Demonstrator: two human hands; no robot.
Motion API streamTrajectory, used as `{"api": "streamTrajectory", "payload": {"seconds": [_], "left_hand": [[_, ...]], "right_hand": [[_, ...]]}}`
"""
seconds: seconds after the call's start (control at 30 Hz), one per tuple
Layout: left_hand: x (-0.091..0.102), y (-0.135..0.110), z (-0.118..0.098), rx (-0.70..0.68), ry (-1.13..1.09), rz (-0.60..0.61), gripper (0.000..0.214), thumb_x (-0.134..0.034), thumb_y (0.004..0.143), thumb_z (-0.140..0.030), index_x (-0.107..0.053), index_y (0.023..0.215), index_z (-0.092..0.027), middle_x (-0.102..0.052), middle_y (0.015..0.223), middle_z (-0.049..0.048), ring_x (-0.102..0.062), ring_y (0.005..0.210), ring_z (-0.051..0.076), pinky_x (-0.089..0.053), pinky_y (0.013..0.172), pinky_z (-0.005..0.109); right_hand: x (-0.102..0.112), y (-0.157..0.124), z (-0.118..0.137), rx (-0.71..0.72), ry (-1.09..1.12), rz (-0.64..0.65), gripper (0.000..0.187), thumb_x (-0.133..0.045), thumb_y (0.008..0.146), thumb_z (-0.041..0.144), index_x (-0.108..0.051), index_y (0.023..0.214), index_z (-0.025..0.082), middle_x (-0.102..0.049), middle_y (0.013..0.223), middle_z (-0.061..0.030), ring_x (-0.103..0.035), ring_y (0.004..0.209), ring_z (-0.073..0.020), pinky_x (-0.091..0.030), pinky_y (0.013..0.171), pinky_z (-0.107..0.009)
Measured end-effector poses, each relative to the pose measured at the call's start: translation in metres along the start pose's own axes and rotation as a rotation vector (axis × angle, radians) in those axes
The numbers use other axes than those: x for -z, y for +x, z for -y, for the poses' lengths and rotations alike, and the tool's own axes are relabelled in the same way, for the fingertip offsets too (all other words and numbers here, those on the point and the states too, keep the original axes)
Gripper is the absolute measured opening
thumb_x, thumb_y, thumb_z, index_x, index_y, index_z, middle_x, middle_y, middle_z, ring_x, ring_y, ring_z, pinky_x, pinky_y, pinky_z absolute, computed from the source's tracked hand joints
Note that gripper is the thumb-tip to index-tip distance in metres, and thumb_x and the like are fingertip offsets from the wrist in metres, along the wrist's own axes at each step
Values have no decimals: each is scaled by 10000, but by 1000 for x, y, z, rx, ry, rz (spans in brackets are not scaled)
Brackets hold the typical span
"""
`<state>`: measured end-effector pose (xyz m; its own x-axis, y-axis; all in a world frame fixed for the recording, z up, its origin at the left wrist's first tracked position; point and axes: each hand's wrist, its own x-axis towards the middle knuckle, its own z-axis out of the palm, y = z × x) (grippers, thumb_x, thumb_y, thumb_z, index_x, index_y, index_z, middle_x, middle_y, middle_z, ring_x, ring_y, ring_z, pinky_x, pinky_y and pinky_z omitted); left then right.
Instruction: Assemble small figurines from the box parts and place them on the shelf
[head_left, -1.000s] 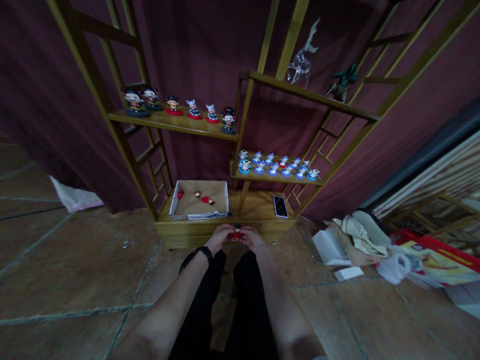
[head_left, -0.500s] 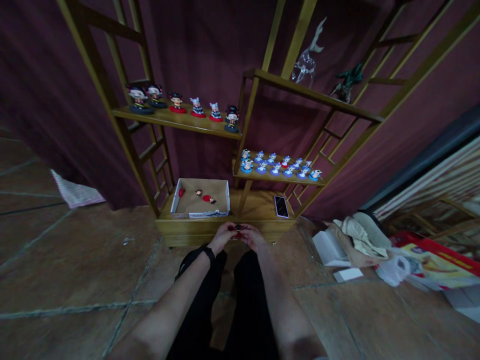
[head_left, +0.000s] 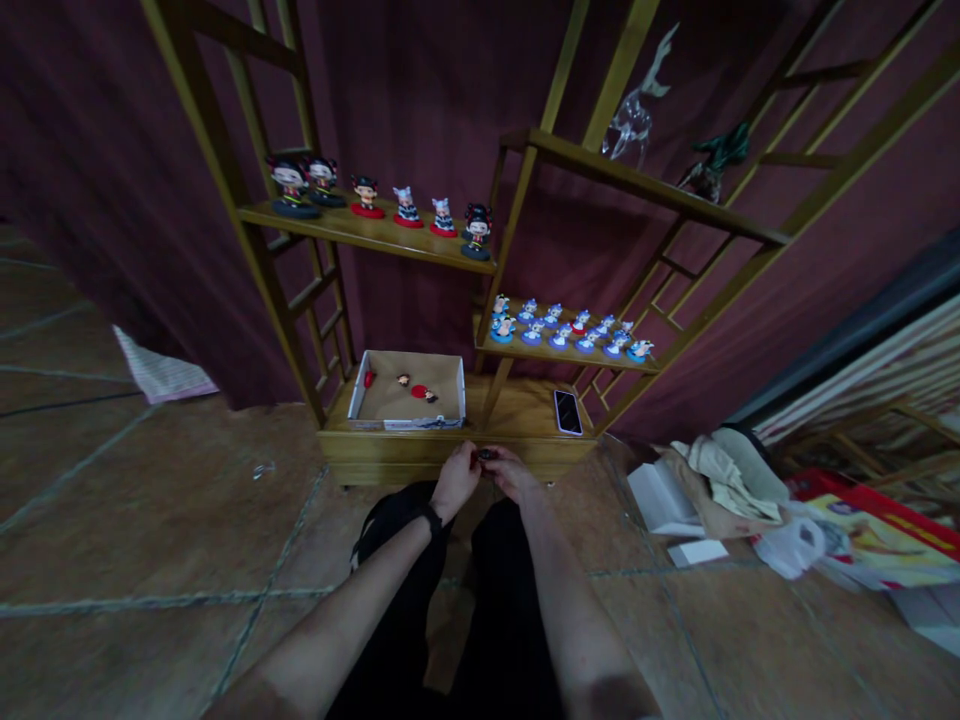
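Note:
In front of the low cabinet's edge, my left hand [head_left: 457, 478] and my right hand [head_left: 513, 476] meet with their fingers bent inward. Between their fingertips is a small figurine [head_left: 486, 455], of which only a dark top shows; the fingers hide the rest. Just beyond my left hand stands a shallow cardboard box [head_left: 409, 413]. Inside it lie a red piece [head_left: 368, 379], a little dark-haired piece [head_left: 403, 380], a red disc [head_left: 419, 391] and another small dark-haired figure piece [head_left: 430, 396] beside the disc.
A phone [head_left: 568, 412] lies on the cabinet top. Black-haired and grey figurines line the upper left shelf [head_left: 360, 229]; several blue and purple ones fill the lower right shelf [head_left: 570, 352]. A clear deer ornament [head_left: 631, 125] stands higher up. White boxes [head_left: 666, 500] sit on the floor right.
The view has shifted slightly, moving the shelves rightward in the picture. My hands have turned the figurine; the red part seen below its dark top is now hidden.

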<state>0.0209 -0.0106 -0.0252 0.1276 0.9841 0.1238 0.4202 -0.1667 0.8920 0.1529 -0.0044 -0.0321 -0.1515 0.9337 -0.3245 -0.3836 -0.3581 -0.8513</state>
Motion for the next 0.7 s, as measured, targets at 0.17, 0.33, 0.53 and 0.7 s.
{"api": "streamTrajectory", "payload": {"seconds": [0.17, 0.33, 0.53, 0.7], "left_hand": [[3, -13, -10, -62, 269, 26, 168, -462, 803, -168, -524, 956, -198, -549, 926, 96, -543, 817, 208, -362, 717, 291], [4, -19, -20, -187, 625, 36, 228, -394, 827, -145, -508, 1023, -167, -548, 941, 122, -529, 881, 228, -341, 797, 336], [10, -17, -25, -417, 823, 59, 225, -401, 816, -137, -521, 1006, -142, -567, 902, 121, -531, 855, 237, -333, 818, 385], [15, -12, -26, -550, 866, 69, 232, -410, 805, -124, -523, 1008, -124, -578, 895, 130, -527, 878, 245, -329, 840, 399]], "right_hand": [[3, 1, 0, 26, -12, 8, 302, -653, 479, 42, -625, 739, 194, -658, 745, 18, -582, 706, -129, -450, 717, -270], [5, -2, 1, 48, -23, 22, 332, -623, 478, 39, -625, 767, 202, -657, 772, 20, -577, 712, -128, -443, 710, -262], [6, -8, 3, 116, -34, 9, 332, -586, 495, 47, -621, 781, 211, -646, 760, 27, -572, 717, -130, -443, 700, -266], [6, -11, 8, 139, -28, 19, 320, -588, 495, 55, -612, 774, 210, -636, 764, 30, -568, 737, -127, -442, 726, -266]]}}
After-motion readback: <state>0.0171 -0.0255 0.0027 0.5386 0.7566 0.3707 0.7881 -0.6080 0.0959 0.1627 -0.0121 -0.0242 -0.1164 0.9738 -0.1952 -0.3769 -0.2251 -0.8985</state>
